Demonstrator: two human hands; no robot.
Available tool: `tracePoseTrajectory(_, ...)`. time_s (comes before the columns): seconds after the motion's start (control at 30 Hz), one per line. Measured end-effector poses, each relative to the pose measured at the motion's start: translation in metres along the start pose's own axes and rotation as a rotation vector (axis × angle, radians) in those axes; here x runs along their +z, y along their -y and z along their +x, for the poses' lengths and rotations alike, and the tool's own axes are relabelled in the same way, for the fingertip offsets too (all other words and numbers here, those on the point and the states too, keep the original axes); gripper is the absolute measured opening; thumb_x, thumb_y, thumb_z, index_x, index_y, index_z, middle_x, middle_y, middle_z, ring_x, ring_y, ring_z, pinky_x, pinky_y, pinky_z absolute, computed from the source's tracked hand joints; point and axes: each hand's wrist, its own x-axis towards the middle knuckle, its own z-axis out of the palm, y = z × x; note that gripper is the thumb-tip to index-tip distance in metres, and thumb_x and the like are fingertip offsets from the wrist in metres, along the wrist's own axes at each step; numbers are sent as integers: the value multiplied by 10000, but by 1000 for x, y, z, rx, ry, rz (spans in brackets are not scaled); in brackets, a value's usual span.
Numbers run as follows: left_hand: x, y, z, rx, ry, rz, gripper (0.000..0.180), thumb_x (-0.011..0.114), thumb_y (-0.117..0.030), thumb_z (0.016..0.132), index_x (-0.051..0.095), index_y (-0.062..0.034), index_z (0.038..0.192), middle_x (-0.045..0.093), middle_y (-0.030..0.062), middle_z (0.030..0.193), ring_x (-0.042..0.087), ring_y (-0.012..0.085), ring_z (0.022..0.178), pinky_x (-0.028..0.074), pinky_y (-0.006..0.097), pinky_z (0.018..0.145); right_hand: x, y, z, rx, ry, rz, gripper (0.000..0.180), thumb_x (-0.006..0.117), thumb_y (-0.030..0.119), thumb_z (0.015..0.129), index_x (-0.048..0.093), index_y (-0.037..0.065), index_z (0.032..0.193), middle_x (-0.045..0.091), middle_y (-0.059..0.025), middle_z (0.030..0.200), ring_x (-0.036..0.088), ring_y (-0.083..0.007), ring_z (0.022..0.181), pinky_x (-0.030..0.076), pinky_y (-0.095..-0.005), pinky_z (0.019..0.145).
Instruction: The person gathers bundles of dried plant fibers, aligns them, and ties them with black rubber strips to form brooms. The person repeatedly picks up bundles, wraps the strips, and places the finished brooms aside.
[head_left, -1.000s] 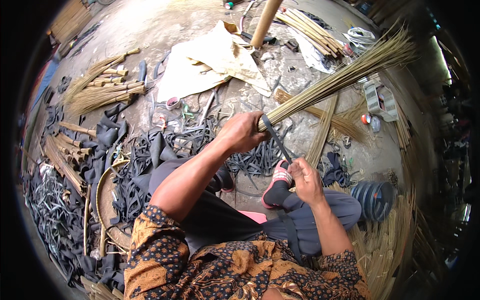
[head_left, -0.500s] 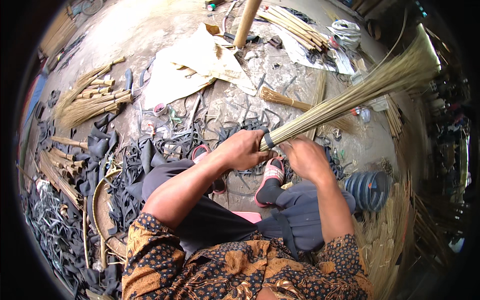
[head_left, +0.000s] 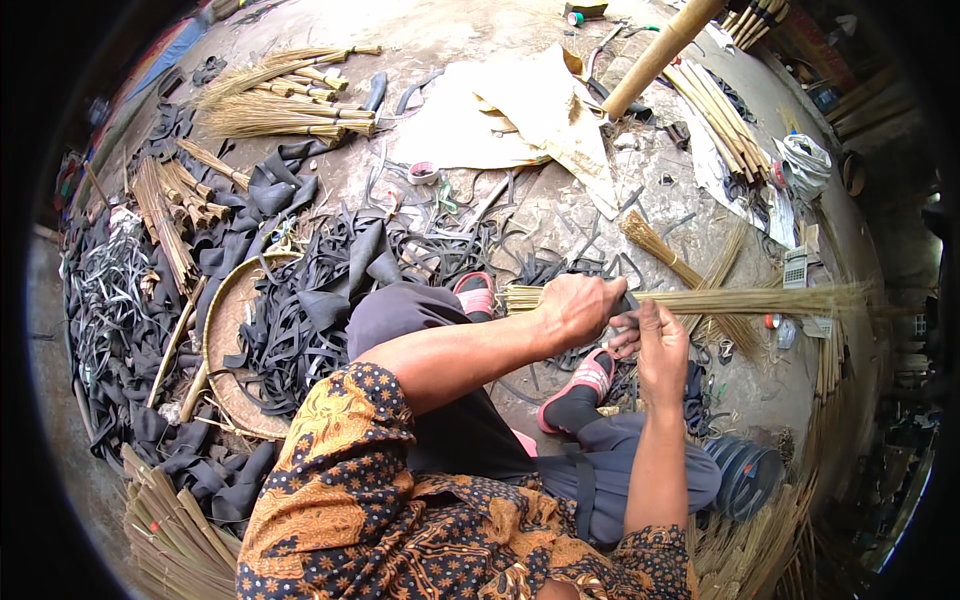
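Left hand (head_left: 578,308): closed in a fist round the bundle of straw-coloured sticks (head_left: 740,299), near its cut end; knuckles up.
Right hand (head_left: 660,345): just beside the left, touching the same bundle from below; fingers curled part-way, thumb and forefinger pinched on a black strip (head_left: 627,304) at the bundle; full grip not clear.
Bundle of sticks: level across the lap, above the knees; cut ends poking out left of the fist, loose tips fanned toward the right rim.
Pink sandals (head_left: 476,295): one beside the bundle's cut end, the other below the hands.
Black rubber strips (head_left: 330,290): heaped on the ground to the left, spilling over a shallow woven tray (head_left: 222,330).
Finished bundles (head_left: 290,105): lying top left, bound at one end, well apart from the hands.
Pale paper sheets (head_left: 500,120): spread flat on the ground at top centre.
Wooden pole (head_left: 660,55): slanting in from the top, its end resting by the paper.
Thin canes (head_left: 720,120): stacked side by side, top right.
Dark ribbed roll (head_left: 748,478): on the ground beside the right knee.
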Motion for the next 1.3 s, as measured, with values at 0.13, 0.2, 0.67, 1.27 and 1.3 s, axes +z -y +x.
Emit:
tracePoseTrajectory(0.13, 8, 9, 7, -63, -122, 24, 254, 611, -281, 981, 551, -72, 1113, 723, 202, 815, 740, 427, 739, 578, 541, 595, 9, -21, -10, -57, -48, 257, 292, 600, 199, 1086, 548, -20, 1272, 691, -83, 902, 617, -101, 711, 495, -218, 623)
tracePoseTrajectory(0.2, 9, 10, 10, -75, -160, 34, 250, 641, -238, 958, 552, -58, 1107, 717, 217, 823, 734, 438, 755, 576, 556, 628, 10, -21, -12, 138, -75, 266, 268, 577, 218, 1099, 575, -15, 1233, 585, -3, 786, 478, -38, 614, 388, -179, 553)
tracePoseTrajectory(0.67, -51, -1, -1, -14, 794, -1086, 207, 751, -204, 915, 677, -11, 901, 565, 25, 620, 580, 140, 490, 487, 293, 471, -35, -26, -31, -197, 118, 113, 252, 571, 159, 1094, 626, -15, 1268, 644, 13, 982, 521, -38, 811, 440, -221, 743)
tracePoseTrajectory(1.27, -37, -10, -3, 134, 18, -286, 488, 752, -385, 938, 557, 24, 1121, 697, 273, 910, 680, 487, 905, 532, 551, 773, -13, -18, -20, -94, 45, 308, 323, 583, 277, 1105, 624, 3, 1271, 539, 48, 728, 406, -18, 575, 301, -192, 519)
tracePoseTrajectory(1.3, -38, -7, -3, 115, -5, -247, 479, 731, -394, 954, 564, 23, 1120, 700, 274, 918, 681, 488, 912, 533, 556, 778, -15, -17, -24, -35, -21, 253, 281, 543, 264, 1121, 636, 9, 1194, 572, 19, 699, 414, -27, 550, 313, -196, 507)
